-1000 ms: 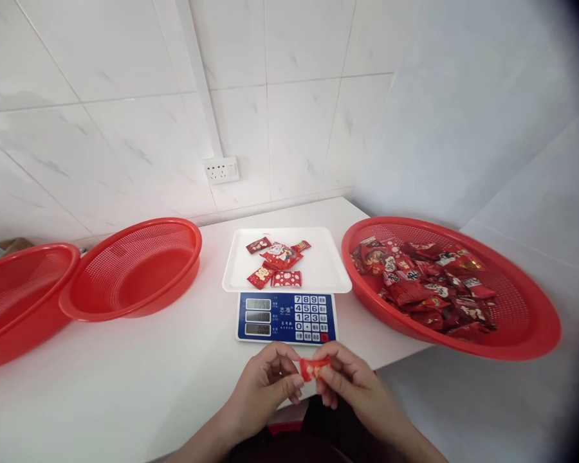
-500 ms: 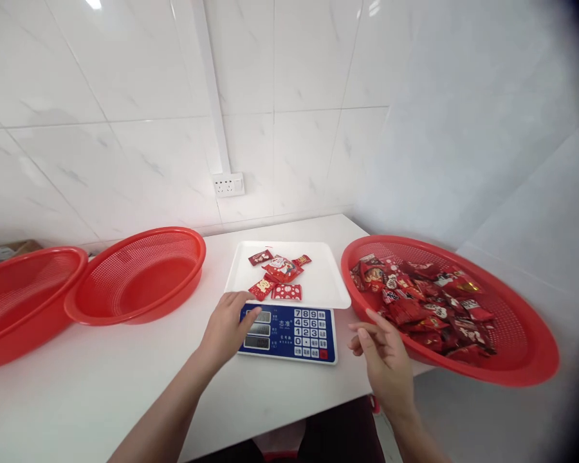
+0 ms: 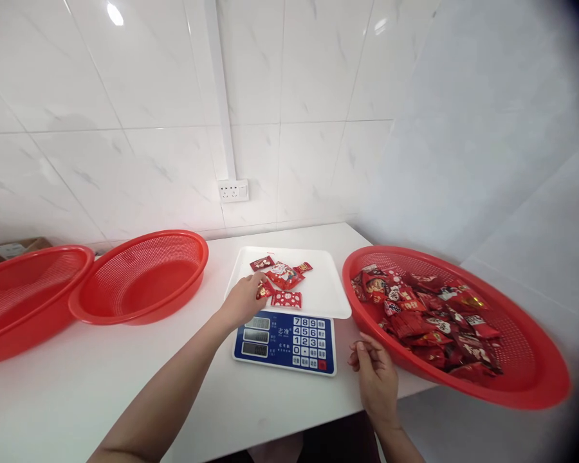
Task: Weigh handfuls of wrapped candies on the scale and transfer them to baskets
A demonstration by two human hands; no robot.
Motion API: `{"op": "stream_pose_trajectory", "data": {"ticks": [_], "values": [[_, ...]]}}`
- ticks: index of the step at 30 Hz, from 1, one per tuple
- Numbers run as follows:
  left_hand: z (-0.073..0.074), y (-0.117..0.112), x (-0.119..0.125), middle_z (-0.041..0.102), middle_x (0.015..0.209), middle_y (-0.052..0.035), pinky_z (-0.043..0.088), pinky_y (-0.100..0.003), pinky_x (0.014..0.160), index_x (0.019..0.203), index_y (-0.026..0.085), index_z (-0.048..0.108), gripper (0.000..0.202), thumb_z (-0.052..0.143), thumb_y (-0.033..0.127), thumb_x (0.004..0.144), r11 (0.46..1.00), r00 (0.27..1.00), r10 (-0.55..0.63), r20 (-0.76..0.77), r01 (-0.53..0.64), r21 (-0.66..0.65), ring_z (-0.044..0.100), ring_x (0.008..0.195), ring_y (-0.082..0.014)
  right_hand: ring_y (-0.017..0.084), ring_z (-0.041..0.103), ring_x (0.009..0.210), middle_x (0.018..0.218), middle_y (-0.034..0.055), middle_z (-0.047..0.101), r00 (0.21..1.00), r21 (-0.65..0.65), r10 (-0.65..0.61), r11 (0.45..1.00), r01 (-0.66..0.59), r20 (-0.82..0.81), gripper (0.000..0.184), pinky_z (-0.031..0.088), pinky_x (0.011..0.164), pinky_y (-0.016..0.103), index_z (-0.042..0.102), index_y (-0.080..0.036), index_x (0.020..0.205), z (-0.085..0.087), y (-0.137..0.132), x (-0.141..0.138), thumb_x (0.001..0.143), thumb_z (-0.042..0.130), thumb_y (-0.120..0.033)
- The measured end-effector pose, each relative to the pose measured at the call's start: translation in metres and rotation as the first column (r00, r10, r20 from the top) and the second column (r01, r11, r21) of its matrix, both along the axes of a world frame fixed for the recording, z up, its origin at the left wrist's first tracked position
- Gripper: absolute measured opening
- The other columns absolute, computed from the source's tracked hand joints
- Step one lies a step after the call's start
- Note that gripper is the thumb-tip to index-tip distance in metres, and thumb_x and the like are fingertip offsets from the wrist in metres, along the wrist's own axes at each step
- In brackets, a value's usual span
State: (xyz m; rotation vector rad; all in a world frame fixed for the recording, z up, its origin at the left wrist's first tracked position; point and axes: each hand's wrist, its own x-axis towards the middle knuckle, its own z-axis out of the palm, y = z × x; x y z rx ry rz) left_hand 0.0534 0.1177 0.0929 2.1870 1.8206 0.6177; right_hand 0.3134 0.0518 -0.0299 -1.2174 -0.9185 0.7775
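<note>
My left hand (image 3: 244, 301) reaches over the front left of the white scale tray (image 3: 318, 289). Its fingers are closed at a small red snack packet (image 3: 266, 289), whose left part they hide. Beside that lie a dotted red packet (image 3: 286, 299), a larger red packet (image 3: 284, 274), a dark red packet (image 3: 261, 263) and a small red packet (image 3: 303, 267). Below the tray is the scale's blue panel (image 3: 284, 341) with keys and displays. My right hand (image 3: 377, 376) hovers by the right basket's near rim, fingers loosely curled and apart, nothing visible in them.
On the right, a red basket (image 3: 535, 360) holds many red packets (image 3: 429, 315) and juts past the table edge. Two red baskets stand left, one in the middle (image 3: 145, 283) and one at the frame edge (image 3: 24, 308). A tiled wall with a socket (image 3: 233, 190) rises behind.
My left hand has moved from the scale's display forward onto the tray, to the front left packet. My right hand has drawn slightly down, its fingers more curled. The view has shifted a little.
</note>
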Motion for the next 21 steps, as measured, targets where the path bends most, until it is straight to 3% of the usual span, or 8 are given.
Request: {"op": "stream_pose_trajectory", "data": {"ticks": [3,6,10,12,13,15,18,21], "values": [[0.005,0.000,-0.009,0.058,0.104,-0.0046,0.047,-0.027,0.068,0.107,0.024,0.049,0.037,0.052,0.015,0.072,0.997,0.997,0.075,0.004,-0.075,0.027,0.061,0.080,-0.0167,0.011,0.052,0.052,0.070,-0.0006,0.059,0.999,-0.021,0.003,1.000,-0.003,-0.034,0.046,0.043,0.048,0.025,0.056,-0.018,0.099,-0.003,0.002,0.000,0.073,0.065,-0.055],[0.017,0.001,-0.035,0.053,0.114,-0.0077,0.048,-0.029,0.076,0.115,0.023,0.046,0.043,0.049,0.012,0.073,0.973,0.977,0.211,-0.002,-0.210,0.092,0.060,0.090,-0.0182,0.011,0.051,0.052,0.068,-0.0013,0.058,0.998,-0.040,0.016,0.999,-0.019,-0.055,0.048,0.042,0.048,0.025,0.056,-0.018,0.098,-0.003,0.002,-0.001,0.070,0.066,-0.057],[0.039,0.003,-0.092,0.047,0.125,-0.0178,0.046,-0.045,0.082,0.126,0.018,0.040,0.045,0.044,0.019,0.081,0.892,0.903,0.429,-0.036,-0.416,0.175,0.054,0.106,-0.0310,0.011,0.050,0.052,0.069,-0.0008,0.059,0.998,-0.059,0.027,0.998,-0.030,-0.063,0.050,0.041,0.048,0.025,0.056,-0.018,0.097,0.000,0.002,-0.001,0.068,0.066,-0.058],[0.045,0.005,-0.112,0.045,0.128,-0.0219,0.038,-0.056,0.092,0.125,0.014,0.042,0.043,0.044,0.023,0.083,0.866,0.877,0.476,-0.068,-0.454,0.211,0.043,0.120,-0.0381,0.012,0.050,0.052,0.069,-0.0007,0.059,0.997,-0.069,0.034,0.997,-0.039,-0.062,0.051,0.041,0.049,0.026,0.056,-0.018,0.098,0.001,0.003,-0.001,0.068,0.066,-0.058],[0.045,0.008,-0.116,0.045,0.130,-0.0220,0.033,-0.058,0.096,0.124,0.013,0.044,0.042,0.044,0.025,0.084,0.870,0.879,0.468,-0.087,-0.441,0.221,0.038,0.124,-0.0388,0.012,0.050,0.053,0.068,-0.0008,0.059,0.998,-0.073,0.037,0.997,-0.041,-0.058,0.050,0.041,0.049,0.026,0.055,-0.018,0.098,0.001,0.003,-0.002,0.068,0.066,-0.058],[0.039,0.017,-0.109,0.047,0.131,-0.0177,0.030,-0.054,0.103,0.122,0.014,0.048,0.038,0.045,0.028,0.086,0.911,0.914,0.385,-0.125,-0.355,0.210,0.035,0.128,-0.0337,0.012,0.050,0.053,0.067,-0.0010,0.059,0.998,-0.076,0.043,0.996,-0.046,-0.042,0.050,0.041,0.049,0.026,0.056,-0.018,0.098,0.001,0.004,-0.002,0.068,0.066,-0.057],[0.021,0.040,-0.075,0.055,0.125,-0.0084,0.040,-0.038,0.100,0.118,0.019,0.052,0.032,0.046,0.030,0.089,0.981,0.973,0.169,-0.158,-0.150,0.125,0.048,0.118,-0.0210,0.012,0.049,0.052,0.065,-0.0013,0.059,0.999,-0.073,0.047,0.996,-0.049,-0.020,0.050,0.041,0.049,0.026,0.056,-0.018,0.097,0.000,0.005,-0.002,0.068,0.066,-0.058],[0.005,0.067,-0.038,0.055,0.121,-0.0088,0.048,-0.042,0.089,0.118,0.018,0.053,0.034,0.051,0.033,0.088,0.998,0.986,0.029,-0.164,-0.020,0.058,0.056,0.105,-0.0202,0.012,0.050,0.052,0.064,-0.0016,0.058,0.999,-0.079,0.050,0.996,-0.051,-0.008,0.052,0.041,0.049,0.026,0.056,-0.018,0.097,0.000,0.004,-0.002,0.067,0.066,-0.059]]}}
